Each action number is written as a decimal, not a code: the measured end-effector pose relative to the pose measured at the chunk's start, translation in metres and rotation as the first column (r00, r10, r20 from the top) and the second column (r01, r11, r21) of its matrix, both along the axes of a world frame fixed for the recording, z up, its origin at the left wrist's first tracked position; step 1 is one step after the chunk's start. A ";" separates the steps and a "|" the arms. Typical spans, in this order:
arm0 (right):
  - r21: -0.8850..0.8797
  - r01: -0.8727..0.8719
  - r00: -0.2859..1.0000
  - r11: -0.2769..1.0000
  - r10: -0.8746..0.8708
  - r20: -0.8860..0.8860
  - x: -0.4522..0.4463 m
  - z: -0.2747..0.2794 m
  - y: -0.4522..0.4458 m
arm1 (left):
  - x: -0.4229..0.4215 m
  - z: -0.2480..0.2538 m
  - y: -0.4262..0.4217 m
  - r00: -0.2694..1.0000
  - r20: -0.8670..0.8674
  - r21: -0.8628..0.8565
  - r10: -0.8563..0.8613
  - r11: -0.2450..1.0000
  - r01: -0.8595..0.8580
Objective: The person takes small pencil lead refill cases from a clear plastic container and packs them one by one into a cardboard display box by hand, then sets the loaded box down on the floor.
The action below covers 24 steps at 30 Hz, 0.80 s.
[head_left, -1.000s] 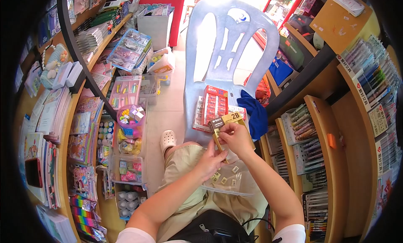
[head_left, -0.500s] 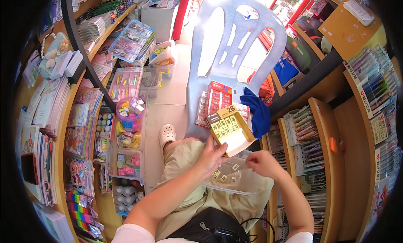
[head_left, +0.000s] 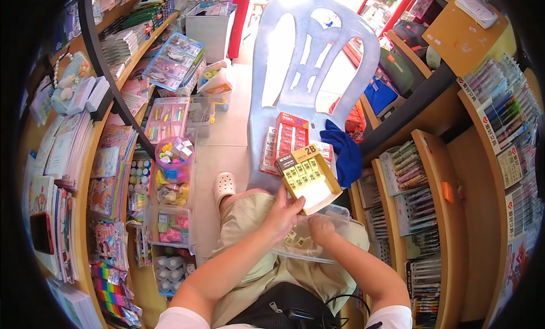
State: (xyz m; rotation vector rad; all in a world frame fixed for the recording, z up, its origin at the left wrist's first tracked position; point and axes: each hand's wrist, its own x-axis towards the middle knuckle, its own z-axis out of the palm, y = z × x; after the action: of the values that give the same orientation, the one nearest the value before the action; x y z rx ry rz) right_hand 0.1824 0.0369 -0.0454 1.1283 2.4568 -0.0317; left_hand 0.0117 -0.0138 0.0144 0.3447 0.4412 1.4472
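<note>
My left hand (head_left: pixel 285 213) grips the lower left side of an open yellow-and-brown eraser box (head_left: pixel 325 197) marked 2B. Rows of small 2B erasers (head_left: pixel 304 174) fill the box's upper part, and its lower part shows bare white. Just below, my right hand (head_left: pixel 322 229) is at a clear plastic container (head_left: pixel 339 214) on my lap, its fingers curled; whether they hold anything is hidden. A few loose erasers (head_left: pixel 301 241) lie in the container. Behind the eraser box, red boxes of erasers (head_left: pixel 292 133) rest on the chair seat.
A blue plastic chair (head_left: pixel 258 101) stands in front of me, with a dark blue cloth (head_left: pixel 342 150) on its seat. Shelves of pens (head_left: pixel 417 198) rise at right. At left are notebooks (head_left: pixel 68 147) and bins of small goods (head_left: pixel 173 192) beside the tiled floor (head_left: pixel 224 141).
My right hand has moved left and slightly down, from the container's right side to over the loose erasers. My left hand still holds the eraser box in nearly the same place.
</note>
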 end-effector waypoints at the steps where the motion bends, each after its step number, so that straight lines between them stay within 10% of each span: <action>1: 0.012 0.008 1.000 1.000 -0.008 -0.012 0.000 0.004 -0.002 | 0.001 0.000 0.001 1.000 0.001 0.003 -0.003 1.000 0.003; 4: -0.021 0.035 0.996 0.999 -0.037 -0.086 -0.005 0.027 -0.008 | 0.002 -0.001 0.001 1.000 -0.007 -0.001 0.001 1.000 -0.001; 9: -0.564 -0.046 0.945 0.824 -0.147 -0.292 -0.010 0.142 -0.002 | 0.001 0.005 -0.002 0.999 -0.030 -0.031 0.015 0.999 -0.016; 13: -0.803 -0.087 0.593 0.590 -0.617 -0.518 -0.013 0.177 0.014 | 0.003 0.003 0.000 0.999 -0.044 -0.010 0.017 1.000 -0.017; 24: -0.455 0.147 0.273 0.878 -0.478 -0.835 -0.080 0.116 0.053 | -0.001 -0.005 -0.003 0.995 -0.089 0.041 -0.048 0.998 0.052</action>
State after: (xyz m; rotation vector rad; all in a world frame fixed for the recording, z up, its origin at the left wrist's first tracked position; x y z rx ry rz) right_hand 0.1029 0.0902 0.0711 1.7662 2.8398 -1.5913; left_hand 0.0112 -0.0164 0.0097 0.4523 0.4701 1.3981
